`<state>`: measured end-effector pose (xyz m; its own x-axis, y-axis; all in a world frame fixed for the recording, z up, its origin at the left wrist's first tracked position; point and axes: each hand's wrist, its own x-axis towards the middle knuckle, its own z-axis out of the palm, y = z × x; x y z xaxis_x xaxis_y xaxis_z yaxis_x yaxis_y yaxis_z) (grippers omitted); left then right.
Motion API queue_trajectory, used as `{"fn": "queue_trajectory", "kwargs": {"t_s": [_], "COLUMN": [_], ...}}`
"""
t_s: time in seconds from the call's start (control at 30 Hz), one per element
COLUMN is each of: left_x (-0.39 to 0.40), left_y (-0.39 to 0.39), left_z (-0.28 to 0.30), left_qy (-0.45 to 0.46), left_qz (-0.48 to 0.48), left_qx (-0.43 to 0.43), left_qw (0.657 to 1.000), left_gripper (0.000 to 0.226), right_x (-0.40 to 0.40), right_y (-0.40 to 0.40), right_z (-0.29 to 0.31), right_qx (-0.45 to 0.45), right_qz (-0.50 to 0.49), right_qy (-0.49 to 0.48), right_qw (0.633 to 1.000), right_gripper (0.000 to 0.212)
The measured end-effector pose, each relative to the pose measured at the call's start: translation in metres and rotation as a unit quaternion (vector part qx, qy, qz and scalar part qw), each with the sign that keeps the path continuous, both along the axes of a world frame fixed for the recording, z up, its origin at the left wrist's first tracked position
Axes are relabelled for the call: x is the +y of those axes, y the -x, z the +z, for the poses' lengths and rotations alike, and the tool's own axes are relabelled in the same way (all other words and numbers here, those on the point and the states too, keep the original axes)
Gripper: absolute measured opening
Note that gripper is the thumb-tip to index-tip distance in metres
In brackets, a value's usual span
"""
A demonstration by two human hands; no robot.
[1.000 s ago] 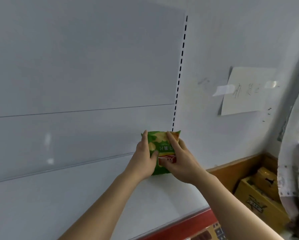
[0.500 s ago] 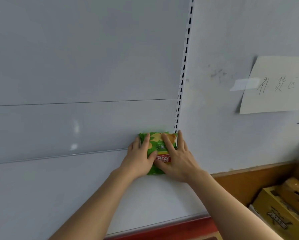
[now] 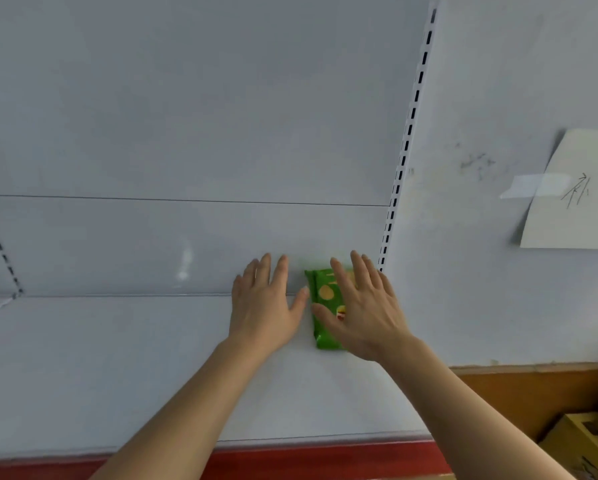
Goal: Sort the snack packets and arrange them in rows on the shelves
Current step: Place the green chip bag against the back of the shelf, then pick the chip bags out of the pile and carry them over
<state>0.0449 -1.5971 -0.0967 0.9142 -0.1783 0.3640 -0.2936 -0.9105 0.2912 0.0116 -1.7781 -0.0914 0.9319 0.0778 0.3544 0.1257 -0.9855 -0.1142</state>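
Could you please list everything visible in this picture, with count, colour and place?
green snack packet: one, green with yellow chip pictures, at the shelf's back right corner, partly under the right hand.
white metal shelf: one, white with a red front edge, across the lower frame.
slotted upright rail: one in full, white with black slots, behind the packet.
taped paper note: one, white with handwriting, on the right wall.
yellow cardboard box: one, yellow, bottom right.
left hand: flat, fingers straight, left of the packet.
right hand: fingers straight, over the packet.

Both arms outstretched, left hand (image 3: 266, 301) and right hand (image 3: 365, 308) flat, fingers straight and spread.
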Motion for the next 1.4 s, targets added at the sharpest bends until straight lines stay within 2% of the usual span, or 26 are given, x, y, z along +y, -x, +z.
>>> {"fn": "queue_trajectory", "kwargs": {"t_s": [0.1, 0.3, 0.6, 0.9, 1.03, 1.2, 1.4], "left_x": [0.037, 0.128, 0.304, 0.482, 0.558, 0.647, 0.744], "left_y": [0.011, 0.046, 0.122, 0.208, 0.230, 0.239, 0.226], "left_z": [0.000, 0.013, 0.033, 0.029, 0.025, 0.024, 0.035], "left_qy": [-0.017, -0.007, -0.003, 0.014, 0.017, 0.008, 0.002], "left_qz": [0.032, 0.102, 0.196, 0.343, 0.396, 0.446, 0.473], "left_qx": [-0.002, -0.027, -0.044, -0.061, -0.065, -0.050, -0.039], "left_qw": [0.999, 0.994, 0.980, 0.937, 0.916, 0.894, 0.880], "left_gripper": [0.067, 0.071, 0.070, 0.071, 0.071, 0.071, 0.069], "right_x": [0.032, 0.122, 0.307, 0.512, 0.599, 0.701, 0.819], "right_y": [0.000, 0.008, 0.042, 0.086, 0.092, 0.083, 0.061], "right_z": [-0.002, 0.013, 0.034, 0.028, 0.026, 0.025, 0.031], "right_qx": [0.016, 0.014, 0.001, -0.003, -0.017, -0.017, -0.035], "right_qz": [0.034, 0.107, 0.228, 0.364, 0.417, 0.457, 0.496], "right_qy": [0.010, 0.027, 0.027, 0.023, 0.027, 0.039, 0.023], "right_qw": [0.999, 0.994, 0.973, 0.931, 0.908, 0.889, 0.867], "right_gripper": [0.086, 0.085, 0.084, 0.081, 0.086, 0.077, 0.090]}}
